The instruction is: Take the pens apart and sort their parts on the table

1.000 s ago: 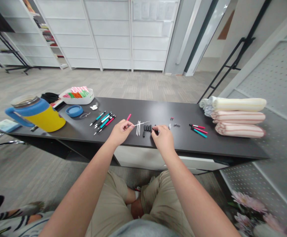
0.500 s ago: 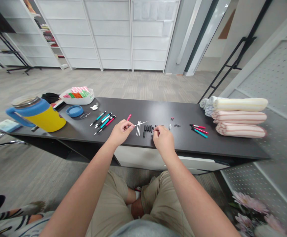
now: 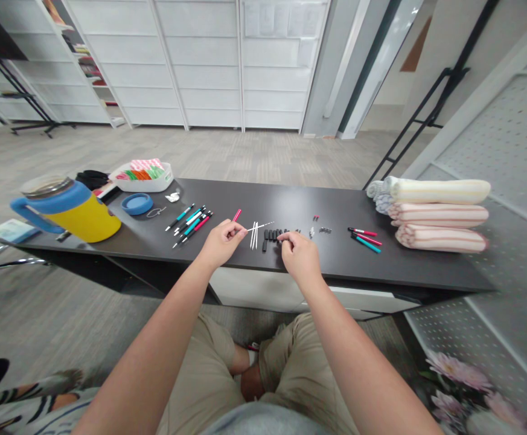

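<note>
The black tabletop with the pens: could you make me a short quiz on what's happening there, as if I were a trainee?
1. Fill in: The thin pale rod sticks out from the person's ____.
2. True or false: The round blue lid-shaped disc lies to the right of the large yellow-and-blue handled mug.
3. Which things are nearest the right hand?
A) stacked pale rolled cloths
B) short black cylinders
C) white oblong tray

Key: 1. left hand; 2. true; 3. B.
</note>
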A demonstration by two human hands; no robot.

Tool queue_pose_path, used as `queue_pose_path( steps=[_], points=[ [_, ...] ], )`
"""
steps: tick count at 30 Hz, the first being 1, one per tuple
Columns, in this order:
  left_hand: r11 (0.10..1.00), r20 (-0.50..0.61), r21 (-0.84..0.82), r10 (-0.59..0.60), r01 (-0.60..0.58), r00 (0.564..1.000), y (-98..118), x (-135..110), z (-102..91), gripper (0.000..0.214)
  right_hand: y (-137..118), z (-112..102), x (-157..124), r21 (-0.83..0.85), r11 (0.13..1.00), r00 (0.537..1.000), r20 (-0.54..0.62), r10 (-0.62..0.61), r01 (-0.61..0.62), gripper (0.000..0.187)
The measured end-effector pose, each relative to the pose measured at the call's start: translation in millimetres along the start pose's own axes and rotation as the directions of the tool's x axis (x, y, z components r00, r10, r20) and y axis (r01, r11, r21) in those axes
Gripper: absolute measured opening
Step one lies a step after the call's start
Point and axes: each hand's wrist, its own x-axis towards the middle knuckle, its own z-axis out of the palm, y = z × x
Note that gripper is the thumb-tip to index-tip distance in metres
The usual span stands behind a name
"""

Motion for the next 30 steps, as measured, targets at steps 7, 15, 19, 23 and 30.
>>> queue_pose_path(
  steps=[7,15,19,23,30],
  points=[
    [1.0,0.001,0.013,0.004,-0.004,1.0,-0.6,-0.2,-0.1,0.026,-2.0,-0.3,-0.4,-0.022,0.995,0.995,0.035,0.093,-0.092,0.026],
    [1.0,0.004,0.016,0.006,-0.006,1.0,-2.3,0.0,0.3,0.027,-5.2,-0.7,-0.3,0.012,0.994,0.994,-0.005,0.105,-0.105,0.025],
    [1.0,-0.004,0.017,0.019,-0.019,1.0,-2.6,-0.2,0.4,0.026,-3.1,0.3,0.2,0.048,0.996,0.995,0.056,0.077,-0.08,0.031],
    [1.0,-0.005,0.022,0.018,-0.018,1.0,-2.2,-0.3,0.2,0.027,-2.1,1.3,0.2,0.045,0.994,0.994,0.032,0.101,-0.102,0.029],
    [1.0,-0.007,0.005,0.011,-0.011,1.0,-1.4,-0.2,0.0,0.025,-2.0,0.9,1.1,-0.019,0.993,0.981,-0.162,0.111,-0.116,0.025]
  ],
)
